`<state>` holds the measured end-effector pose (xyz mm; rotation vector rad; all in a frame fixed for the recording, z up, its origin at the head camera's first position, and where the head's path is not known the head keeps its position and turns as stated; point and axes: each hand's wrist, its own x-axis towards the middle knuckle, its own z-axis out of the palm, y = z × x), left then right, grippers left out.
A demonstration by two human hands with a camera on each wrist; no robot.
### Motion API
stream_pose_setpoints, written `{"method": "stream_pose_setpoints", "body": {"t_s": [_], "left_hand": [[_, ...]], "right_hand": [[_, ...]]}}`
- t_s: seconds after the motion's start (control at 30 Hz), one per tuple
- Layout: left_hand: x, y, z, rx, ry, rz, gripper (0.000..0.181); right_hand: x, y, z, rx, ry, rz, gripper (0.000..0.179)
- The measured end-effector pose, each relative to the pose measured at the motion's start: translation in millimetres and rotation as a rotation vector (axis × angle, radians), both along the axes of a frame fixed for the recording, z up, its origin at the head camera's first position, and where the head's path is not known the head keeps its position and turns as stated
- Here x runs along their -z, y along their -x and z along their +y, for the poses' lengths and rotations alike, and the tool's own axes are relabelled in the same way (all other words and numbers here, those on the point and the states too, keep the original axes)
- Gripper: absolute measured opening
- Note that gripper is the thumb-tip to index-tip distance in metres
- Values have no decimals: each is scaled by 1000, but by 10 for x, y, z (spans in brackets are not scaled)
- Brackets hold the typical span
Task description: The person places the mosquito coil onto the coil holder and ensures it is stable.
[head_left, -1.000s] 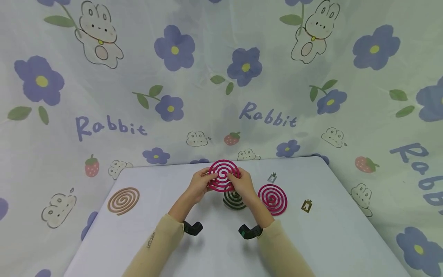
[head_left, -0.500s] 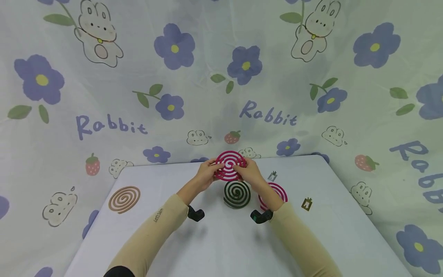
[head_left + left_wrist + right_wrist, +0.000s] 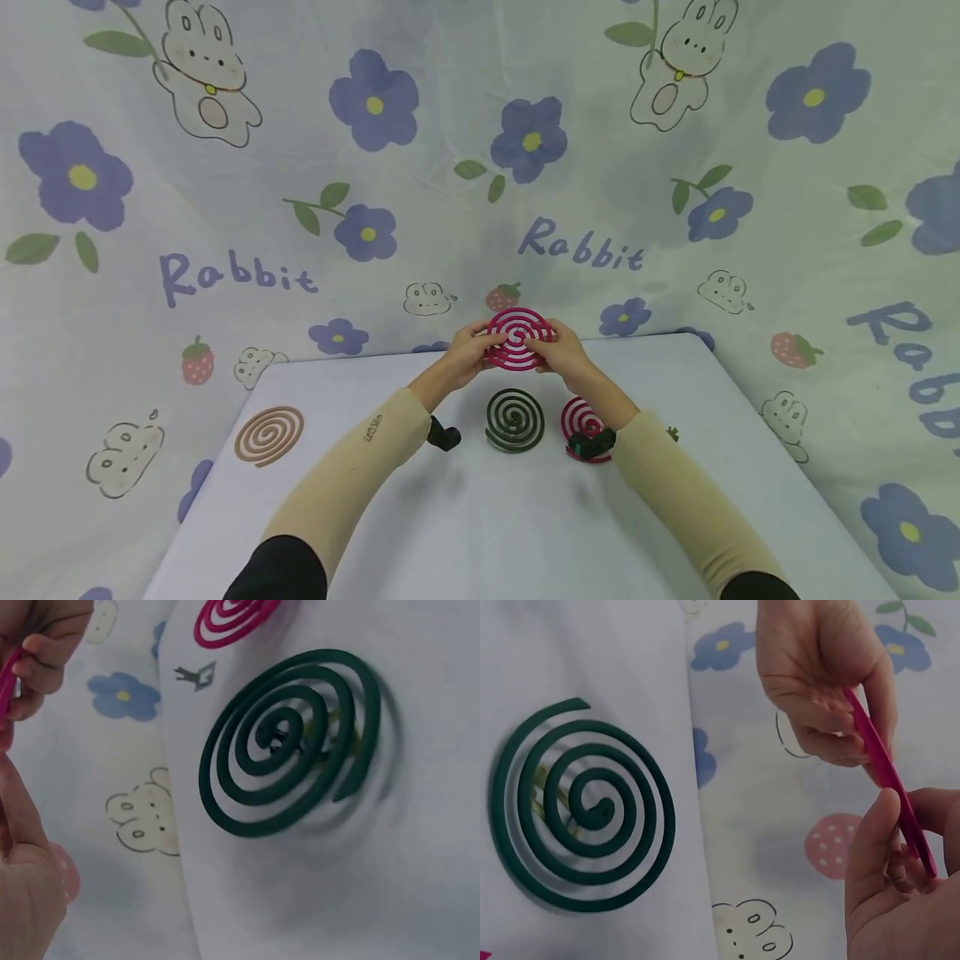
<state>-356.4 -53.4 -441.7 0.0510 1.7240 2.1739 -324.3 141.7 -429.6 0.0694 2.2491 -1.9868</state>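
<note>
Both hands hold a pink mosquito coil [image 3: 518, 337] up over the far edge of the table. My left hand [image 3: 467, 354] pinches its left side, thumb on the near face. On the right side, my right hand [image 3: 567, 354] pinches it the same way. In the right wrist view this pink coil [image 3: 886, 774] appears nearly edge-on between the two hands. A dark green mosquito coil [image 3: 514, 421] sits on the table below, with a small yellowish metal piece [image 3: 540, 787] partly visible beneath it.
A second pink coil [image 3: 577, 410] lies right of the green one, partly behind the right wrist camera [image 3: 592, 444]. A brown coil [image 3: 268, 435] lies at left. A small grey metal stand [image 3: 202, 675] shows in the left wrist view. The right sleeve mostly hides a gold stand [image 3: 672, 433].
Both hands have moved up and to the right with the pink coil, away from above the green coil, which is now uncovered. The right arm now covers most of the small stands.
</note>
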Motion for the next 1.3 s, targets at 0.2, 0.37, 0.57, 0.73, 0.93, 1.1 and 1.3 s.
{"method": "stream_pose_setpoints", "body": {"t_s": [0.2, 0.37, 0.57, 0.73, 0.93, 1.1, 1.3], "left_hand": [[26, 62, 189, 6, -2, -9, 47], [89, 52, 313, 2, -9, 14, 44], [230, -13, 454, 2, -11, -2, 40], [350, -36, 578, 1, -8, 1, 39], [440, -29, 717, 9, 9, -10, 41], [471, -29, 784, 24, 32, -4, 43], [546, -16, 889, 34, 54, -9, 41]], "right_hand": [[41, 25, 170, 22, 14, -7, 46], [71, 21, 302, 2, -102, 43, 47], [227, 6, 460, -29, -177, 61, 50], [339, -45, 563, -28, -155, 59, 51], [397, -112, 677, 2, -146, 68, 51], [458, -152, 750, 24, -175, 67, 49], [542, -179, 836, 56, -175, 41, 50]]}}
